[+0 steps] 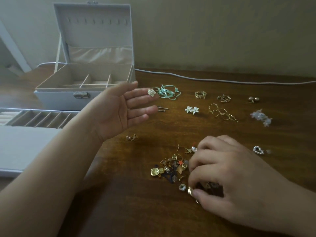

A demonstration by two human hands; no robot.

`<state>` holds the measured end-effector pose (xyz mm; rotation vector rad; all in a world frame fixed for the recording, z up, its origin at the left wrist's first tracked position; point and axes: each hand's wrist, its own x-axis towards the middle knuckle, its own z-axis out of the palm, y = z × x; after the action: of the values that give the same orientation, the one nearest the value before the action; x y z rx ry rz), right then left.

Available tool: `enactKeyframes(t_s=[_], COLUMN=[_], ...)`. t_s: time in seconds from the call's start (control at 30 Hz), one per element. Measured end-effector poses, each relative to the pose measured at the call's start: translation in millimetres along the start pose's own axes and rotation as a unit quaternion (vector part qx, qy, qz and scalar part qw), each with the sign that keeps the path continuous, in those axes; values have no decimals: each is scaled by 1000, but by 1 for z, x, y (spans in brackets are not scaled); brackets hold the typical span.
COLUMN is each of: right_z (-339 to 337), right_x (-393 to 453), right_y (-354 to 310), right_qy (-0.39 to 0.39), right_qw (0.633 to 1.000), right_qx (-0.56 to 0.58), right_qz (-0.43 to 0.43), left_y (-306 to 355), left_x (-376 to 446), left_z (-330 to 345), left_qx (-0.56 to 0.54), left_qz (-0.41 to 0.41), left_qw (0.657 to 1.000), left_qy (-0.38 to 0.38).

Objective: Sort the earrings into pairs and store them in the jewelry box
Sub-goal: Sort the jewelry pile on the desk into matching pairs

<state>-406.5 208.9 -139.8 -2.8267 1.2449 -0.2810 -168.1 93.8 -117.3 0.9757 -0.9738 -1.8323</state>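
Note:
A white jewelry box [59,98] stands open at the back left, lid up, its divided top tray showing. My left hand [119,108] hovers palm-up with fingers spread, just right of the box; a small white flower earring [151,92] rests at its fingertips. My right hand [230,177] lies low over a mixed pile of earrings [171,170], fingers curled into it, thumb touching a gold earring [190,191]. Sorted pairs sit on the dark wooden table [153,211]: white flower studs [191,109], gold wire loops [222,113], gold rings [200,94], round studs [254,99].
A pulled-out slotted drawer tray [42,118] lies at the left, in front of the box. A mint ribbon piece [168,93], a pearl heart earring [259,150], white petal clusters [261,117], a lone small earring [131,137] and a grey cable [222,80] along the wall are also there.

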Motion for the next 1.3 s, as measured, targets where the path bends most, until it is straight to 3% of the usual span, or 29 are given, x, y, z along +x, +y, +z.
enactKeyframes(t_s=[0.17, 0.37, 0.47, 0.53, 0.63, 0.7, 0.8, 0.87, 1.1, 1.3], right_z=[0, 0, -7, -19, -30, -30, -27, -27, -21, -19], right_x=[0, -1, 0, 3, 2, 2, 3, 5, 7, 9], right_y=[-1, -2, 1, 7, 23, 27, 30, 31, 25, 19], right_qy=[-2, 20, 71, 111, 125, 106, 101, 98, 123, 172], right_qw=[1000, 997, 996, 948, 802, 738, 686, 683, 721, 728], right_qx=[-6, -55, 46, 263, 532, 600, 643, 644, 599, 580], right_qz=[-15, -44, 27, 140, 241, 290, 326, 331, 326, 322], left_y=[-18, -26, -27, -30, -37, -42, -50, -55, -68, -62], left_x=[0, -3, -5, -8, -15, -20, -24, -25, -29, -23], left_z=[19, 29, 31, 35, 46, 56, 68, 72, 82, 75], left_qx=[49, 66, 65, 58, 48, 39, 69, 110, 231, 215], left_qz=[-67, -84, -87, -78, -50, -30, 4, 38, 170, 161], left_qw=[994, 990, 988, 987, 988, 989, 992, 989, 958, 963], left_qy=[-65, -90, -106, -125, -139, -138, -108, -86, -19, -23])
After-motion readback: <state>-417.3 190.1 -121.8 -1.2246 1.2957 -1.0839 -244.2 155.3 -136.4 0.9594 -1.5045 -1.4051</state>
